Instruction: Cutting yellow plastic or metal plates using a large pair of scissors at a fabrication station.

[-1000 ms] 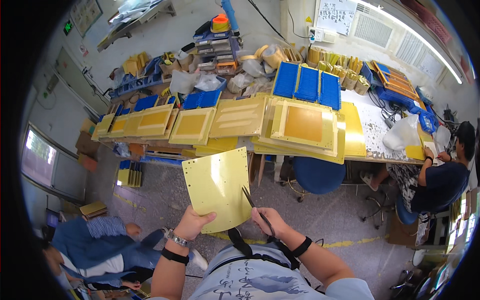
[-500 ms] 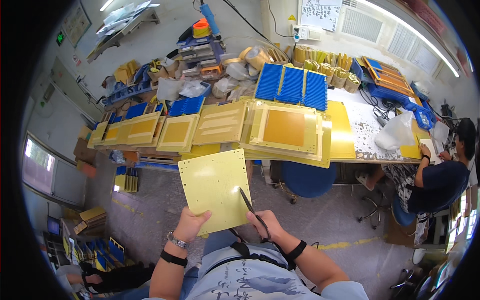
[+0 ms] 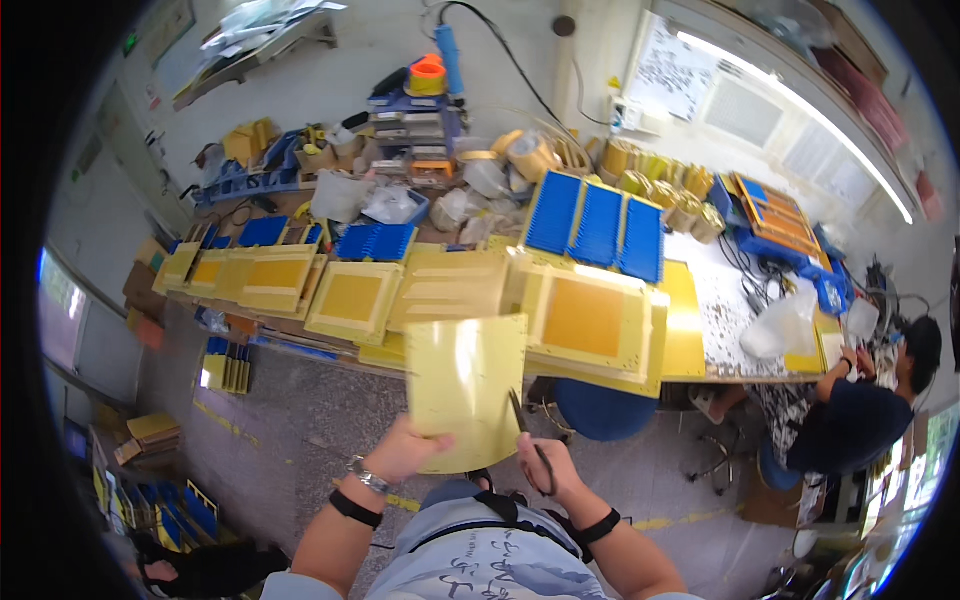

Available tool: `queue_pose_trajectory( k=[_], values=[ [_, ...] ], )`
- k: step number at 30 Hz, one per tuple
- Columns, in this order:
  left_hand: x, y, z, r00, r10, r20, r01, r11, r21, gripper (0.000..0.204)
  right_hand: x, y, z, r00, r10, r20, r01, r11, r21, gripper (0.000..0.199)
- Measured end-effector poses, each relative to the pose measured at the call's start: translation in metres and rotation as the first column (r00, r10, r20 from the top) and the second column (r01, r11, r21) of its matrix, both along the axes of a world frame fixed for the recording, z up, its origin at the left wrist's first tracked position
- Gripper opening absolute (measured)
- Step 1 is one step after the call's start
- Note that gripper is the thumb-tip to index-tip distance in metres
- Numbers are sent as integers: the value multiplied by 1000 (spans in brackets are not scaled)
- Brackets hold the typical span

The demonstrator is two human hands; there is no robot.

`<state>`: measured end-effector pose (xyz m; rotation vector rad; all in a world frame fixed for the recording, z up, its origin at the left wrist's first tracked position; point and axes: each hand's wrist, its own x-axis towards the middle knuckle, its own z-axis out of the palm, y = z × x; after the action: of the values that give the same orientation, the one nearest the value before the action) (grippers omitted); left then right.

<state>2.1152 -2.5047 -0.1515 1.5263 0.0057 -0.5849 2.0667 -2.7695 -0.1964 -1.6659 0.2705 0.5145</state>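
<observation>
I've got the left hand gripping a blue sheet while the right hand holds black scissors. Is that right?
Not quite: the sheet is pale yellow, not blue, as the head view shows. The rest stands: the left hand grips it, and the right hand holds black scissors.

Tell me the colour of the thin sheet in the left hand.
The thin sheet is pale yellow, with whitish glare; the head view shows it best.
</observation>
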Motion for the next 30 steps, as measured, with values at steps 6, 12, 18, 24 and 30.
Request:
queue_pose_trajectory(
  k=[6,12,18,24,30],
  values=[
    [48,17,-7,997,-41,67,41,999,-7,28,26,11,1,993,-60,100,68,995,-80,65],
    [74,32,-35,987,48,156,-53,998,28,24,57,39,26,997,-75,23,77,994,-74,68],
    [107,48,-29,999,35,11,-29,944,-328,38,83,39,31,992,-123,25,123,992,-12,70],
    [87,35,-50,997,-49,-65,-13,695,-719,85,104,38,34,941,-282,-187,326,901,285,66],
    [84,-25,-67,989,112,95,-37,815,-578,76,117,73,67,979,-187,-82,202,948,246,67]
  ],
)
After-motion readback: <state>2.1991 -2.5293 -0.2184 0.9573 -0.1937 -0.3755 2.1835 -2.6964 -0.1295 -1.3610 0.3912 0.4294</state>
